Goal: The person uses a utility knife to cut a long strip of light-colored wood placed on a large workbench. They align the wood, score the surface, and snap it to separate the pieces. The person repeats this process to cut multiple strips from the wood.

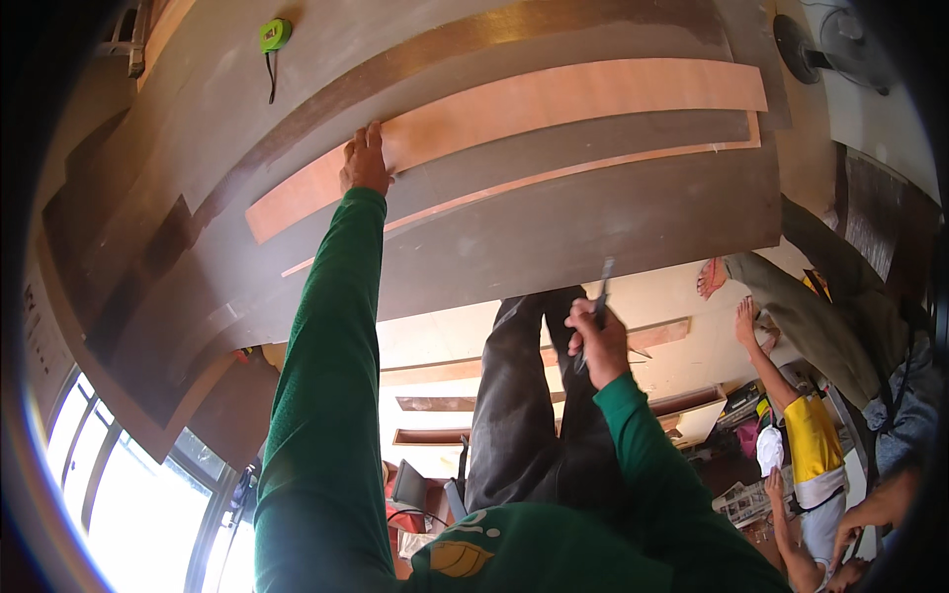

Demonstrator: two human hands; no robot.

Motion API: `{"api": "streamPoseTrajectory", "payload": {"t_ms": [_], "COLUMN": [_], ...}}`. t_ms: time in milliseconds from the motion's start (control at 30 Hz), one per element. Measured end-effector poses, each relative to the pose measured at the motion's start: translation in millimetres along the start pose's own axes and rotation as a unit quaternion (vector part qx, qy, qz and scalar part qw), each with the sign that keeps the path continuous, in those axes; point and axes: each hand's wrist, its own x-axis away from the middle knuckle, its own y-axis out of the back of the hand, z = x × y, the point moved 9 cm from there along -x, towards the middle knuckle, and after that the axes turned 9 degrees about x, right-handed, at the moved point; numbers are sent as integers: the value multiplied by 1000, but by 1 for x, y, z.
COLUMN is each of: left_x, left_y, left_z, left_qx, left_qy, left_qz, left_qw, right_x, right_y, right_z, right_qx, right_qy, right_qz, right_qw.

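Note:
A long, thin strip of pinkish-tan wood sheet [573, 91] lies across a dark grey-brown board surface [643, 208]. On its near edge, left of the middle, my left hand [366, 163] rests with the fingers stretched out. A narrower offcut [752, 130] of the same wood lies just nearer to me, its right end wider than the rest. Close to my body, below the board's front edge, my right hand [598, 341] is closed round a slim dark utility knife [601, 296]. The knife's tip points up and away, somewhat blurred.
A green tape measure [275, 35] lies at the far left of the board. A darker brown band [435, 40] runs behind the strip. At far right stands a fan [845, 44]. Other people [816, 435] are on the right; wood pieces [435, 403] lie on the floor.

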Motion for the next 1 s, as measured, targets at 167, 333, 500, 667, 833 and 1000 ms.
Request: {"api": "streamPoseTrajectory", "payload": {"t_ms": [167, 333, 500, 667, 833, 1000], "left_x": [-3, -16, -9, -11, 0, -7], "left_y": [6, -1, 4, 0, 19, 25], "left_z": [-14, 29, 11, 14, -10, 9], "left_qx": [-32, -138, -66, 18, 31, 8], "left_qy": [-29, -101, -111, -163, -179, -190], "left_qz": [26, -3, 16, 6, 33, 16], "left_qw": [999, 985, 992, 986, 983, 982], "right_x": [-2, 2, 2, 19, -6, -68], "right_y": [-24, -23, -51, -98, -140, -154], "right_z": [-57, -102, -73, -5, 16, 91], "right_qx": [37, 91, 200, 293, 277, 210], "right_qy": [29, 3, 159, 214, 276, 256], "right_qz": [2, -37, -110, -177, -256, -317], "right_qw": [999, 995, 961, 915, 884, 889]}}
